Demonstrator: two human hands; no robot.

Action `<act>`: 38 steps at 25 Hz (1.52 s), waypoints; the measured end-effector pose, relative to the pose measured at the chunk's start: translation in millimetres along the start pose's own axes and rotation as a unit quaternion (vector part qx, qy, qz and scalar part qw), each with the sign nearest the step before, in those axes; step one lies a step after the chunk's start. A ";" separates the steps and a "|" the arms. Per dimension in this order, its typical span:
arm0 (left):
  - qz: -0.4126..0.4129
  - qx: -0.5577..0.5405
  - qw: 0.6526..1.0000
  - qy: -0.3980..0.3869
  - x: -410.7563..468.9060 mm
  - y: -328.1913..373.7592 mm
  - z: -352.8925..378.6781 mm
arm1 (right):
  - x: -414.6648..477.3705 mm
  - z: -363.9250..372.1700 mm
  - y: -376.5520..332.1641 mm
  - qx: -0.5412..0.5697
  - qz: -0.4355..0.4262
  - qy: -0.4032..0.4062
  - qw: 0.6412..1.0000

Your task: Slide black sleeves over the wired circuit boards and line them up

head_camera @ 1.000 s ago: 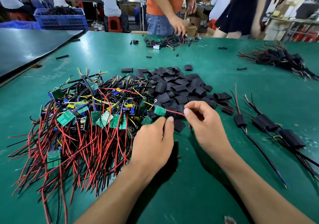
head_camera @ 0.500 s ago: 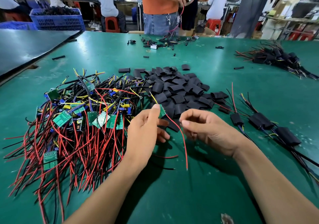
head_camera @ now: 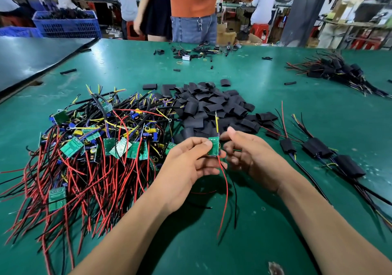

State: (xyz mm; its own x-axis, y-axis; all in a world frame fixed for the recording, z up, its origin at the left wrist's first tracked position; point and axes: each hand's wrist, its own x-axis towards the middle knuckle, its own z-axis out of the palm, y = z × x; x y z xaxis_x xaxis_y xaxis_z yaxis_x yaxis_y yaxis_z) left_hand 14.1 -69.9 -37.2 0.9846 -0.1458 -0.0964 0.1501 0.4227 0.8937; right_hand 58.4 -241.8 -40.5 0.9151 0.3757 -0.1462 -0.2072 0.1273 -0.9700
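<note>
Our left hand (head_camera: 186, 164) pinches a green circuit board (head_camera: 213, 148) above the counter (head_camera: 265, 243); our right hand (head_camera: 252, 158) curls just beside it, though we cannot tell whether it grips anything.

Electronics assembly workshop: workbench (head_camera: 265, 96) heaped with wired boards (head_camera: 89, 147), blue crate (head_camera: 67, 25).

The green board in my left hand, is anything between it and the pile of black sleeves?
Nothing visible. The left hand pinches the board at the near edge of the sleeve pile, with the right hand beside it. The tangle of wired boards lies off to the left.
</note>
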 end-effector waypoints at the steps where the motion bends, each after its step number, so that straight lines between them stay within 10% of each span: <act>1: -0.004 0.004 1.000 -0.021 -1.0 -0.5 1.0 | 0.2 1.3 1.4 -0.001 0.001 -0.014 1.000; 7: -0.020 0.015 0.996 -0.083 -3.2 -2.7 -0.8 | -2.8 2.8 -2.3 0.050 -0.046 -0.065 0.996; 23: -0.048 0.052 0.996 -0.061 -0.1 -8.4 -1.8 | 4.0 6.0 0.8 -0.010 -0.113 0.099 0.989; 38: 0.012 -0.047 0.998 -0.036 1.6 3.9 -11.0 | -12.5 -4.9 -10.5 -0.023 -0.021 -0.087 0.996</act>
State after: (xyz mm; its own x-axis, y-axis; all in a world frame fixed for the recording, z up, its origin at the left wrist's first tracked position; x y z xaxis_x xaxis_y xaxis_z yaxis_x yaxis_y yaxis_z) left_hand 17.2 -58.7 -38.7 0.9793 -0.1981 -0.0407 0.1381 0.5077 0.8504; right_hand 50.9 -252.3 -29.5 0.8480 0.5247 -0.0741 -0.1506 0.1046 -0.9830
